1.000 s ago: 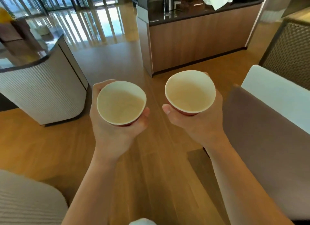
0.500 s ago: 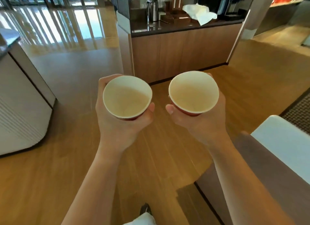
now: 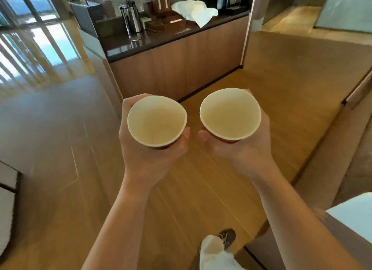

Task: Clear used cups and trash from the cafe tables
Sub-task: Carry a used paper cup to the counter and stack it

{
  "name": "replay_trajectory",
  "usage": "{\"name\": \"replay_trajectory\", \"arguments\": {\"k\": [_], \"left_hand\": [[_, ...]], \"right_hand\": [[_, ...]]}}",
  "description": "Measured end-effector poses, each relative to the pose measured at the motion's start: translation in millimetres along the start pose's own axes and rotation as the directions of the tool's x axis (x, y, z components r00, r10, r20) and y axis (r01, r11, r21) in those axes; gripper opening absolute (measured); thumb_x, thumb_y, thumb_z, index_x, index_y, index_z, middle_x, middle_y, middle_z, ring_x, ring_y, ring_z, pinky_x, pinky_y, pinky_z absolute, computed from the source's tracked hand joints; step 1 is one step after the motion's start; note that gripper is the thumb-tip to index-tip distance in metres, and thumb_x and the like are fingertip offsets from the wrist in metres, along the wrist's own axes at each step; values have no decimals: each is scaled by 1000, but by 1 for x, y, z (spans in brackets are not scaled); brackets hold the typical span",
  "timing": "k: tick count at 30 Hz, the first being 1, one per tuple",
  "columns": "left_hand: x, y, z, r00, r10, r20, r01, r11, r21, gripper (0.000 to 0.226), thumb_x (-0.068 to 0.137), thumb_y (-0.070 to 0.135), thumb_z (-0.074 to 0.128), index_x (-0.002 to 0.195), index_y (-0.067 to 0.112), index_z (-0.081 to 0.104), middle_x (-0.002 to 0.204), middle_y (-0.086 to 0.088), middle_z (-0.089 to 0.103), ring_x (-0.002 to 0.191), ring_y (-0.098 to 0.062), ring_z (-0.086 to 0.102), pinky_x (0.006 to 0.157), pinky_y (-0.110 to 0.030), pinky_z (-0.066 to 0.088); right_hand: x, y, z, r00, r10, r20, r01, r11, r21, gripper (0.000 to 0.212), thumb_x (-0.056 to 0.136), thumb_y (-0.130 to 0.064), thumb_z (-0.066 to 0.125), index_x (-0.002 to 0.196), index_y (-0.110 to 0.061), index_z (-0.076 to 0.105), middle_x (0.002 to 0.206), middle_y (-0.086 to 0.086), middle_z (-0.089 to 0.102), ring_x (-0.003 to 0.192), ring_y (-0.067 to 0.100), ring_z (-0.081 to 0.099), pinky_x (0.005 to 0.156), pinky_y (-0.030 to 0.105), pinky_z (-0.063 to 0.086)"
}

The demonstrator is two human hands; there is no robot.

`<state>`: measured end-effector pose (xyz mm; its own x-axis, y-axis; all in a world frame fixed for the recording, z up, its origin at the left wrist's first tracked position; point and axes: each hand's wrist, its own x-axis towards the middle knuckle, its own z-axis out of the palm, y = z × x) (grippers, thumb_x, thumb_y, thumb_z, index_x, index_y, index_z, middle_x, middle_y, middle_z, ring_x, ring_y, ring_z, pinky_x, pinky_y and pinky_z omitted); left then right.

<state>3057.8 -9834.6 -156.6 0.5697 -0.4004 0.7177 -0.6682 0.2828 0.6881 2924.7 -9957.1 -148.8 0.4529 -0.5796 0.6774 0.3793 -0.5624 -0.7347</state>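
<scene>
Your left hand (image 3: 149, 157) and right hand (image 3: 243, 151) were bare, and so were both forearms (image 3: 114, 219) right down to the bottom edge of the shot. Lower down you had on a pale, off-white trouser leg (image 3: 216, 254), kinda loose and crumpled at the hem. A dark brown shoe (image 3: 228, 236) with lighter laces poked out from under it. Just the one foot showed.

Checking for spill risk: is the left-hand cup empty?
Empty: the left cup, gripped upright by the left hand, shows a bare pale bottom.
</scene>
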Motion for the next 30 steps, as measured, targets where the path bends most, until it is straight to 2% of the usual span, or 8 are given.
{"name": "replay_trajectory", "arguments": {"k": [5, 8, 10, 14, 17, 23, 27, 30], "left_hand": [[70, -57, 72, 999, 17, 41, -15, 999, -48, 66, 69, 33, 85, 122, 30, 46, 118, 13, 57, 114, -1, 60, 84, -9, 52], [117, -82, 122, 998, 41, 49, -38, 998, -57, 67, 70, 35, 85, 124, 36, 45, 119, 25, 58, 117, -3, 60, 86, -10, 54], [148, -95, 162, 998, 55, 44, -50, 994, -97, 66, 71, 38, 84, 124, 37, 45, 120, 21, 58, 119, -6, 60, 87, -12, 54], [184, -115, 255, 985, 105, 137, -77, 978, -191, 63, 73, 35, 82, 124, 29, 44, 119, 11, 54, 118, 1, 58, 87, -8, 51], [193, -130, 324, 958, 126, 256, -38, 947, -320, 67, 73, 31, 83, 124, 10, 46, 117, 6, 55, 114, 0, 60, 86, -11, 52], [197, -146, 474, 850, 237, 470, 75, 829, -554, 68, 73, 25, 84, 123, 3, 43, 114, 0, 55, 107, -7, 61, 85, -19, 52], [191, -144, 580, 752, 336, 567, 182, 720, -669, 69, 72, 23, 85, 123, 5, 43, 113, -1, 55, 105, -8, 62, 84, -19, 52], [192, -133, 653, 679, 415, 605, 243, 651, -719, 66, 71, 26, 84, 122, 9, 45, 113, 3, 56, 103, -9, 62, 84, -21, 51]], "right_hand": [[74, 81, -29, 998, 5, -70, -3, 1000, 16, 64, 69, -33, 86, 121, -29, 50, 112, -2, 67, 108, 8, 68, 85, 16, 55], [125, 119, -54, 995, 17, -101, -15, 1000, 20, 65, 68, -33, 86, 122, -16, 53, 113, 7, 68, 107, 17, 69, 86, 19, 56], [159, 139, -80, 991, -16, -134, 15, 1000, -5, 65, 69, -32, 86, 122, -13, 52, 115, 10, 67, 107, 22, 69, 86, 19, 56], [199, 171, -145, 972, -10, -234, -23, 991, -135, 67, 71, -34, 85, 124, -6, 55, 116, 12, 68, 109, 22, 69, 87, 20, 57], [205, 197, -200, 939, 21, -344, -91, 978, -189, 71, 71, -34, 86, 124, 4, 57, 113, 17, 70, 106, 30, 71, 88, 33, 60], [197, 226, -304, 817, -7, -577, -250, 897, -364, 71, 71, -36, 88, 122, 3, 57, 113, 14, 69, 106, 29, 70, 88, 37, 60], [190, 233, -370, 691, -100, -716, -348, 822, -451, 84, 73, -60, 86, 124, 0, 58, 115, 11, 68, 108, 33, 68, 88, 43, 61], [194, 236, -411, 589, -189, -785, -415, 763, -495, 81, 71, -61, 88, 123, -6, 60, 112, 7, 69, 107, 29, 69, 87, 46, 62]]}}
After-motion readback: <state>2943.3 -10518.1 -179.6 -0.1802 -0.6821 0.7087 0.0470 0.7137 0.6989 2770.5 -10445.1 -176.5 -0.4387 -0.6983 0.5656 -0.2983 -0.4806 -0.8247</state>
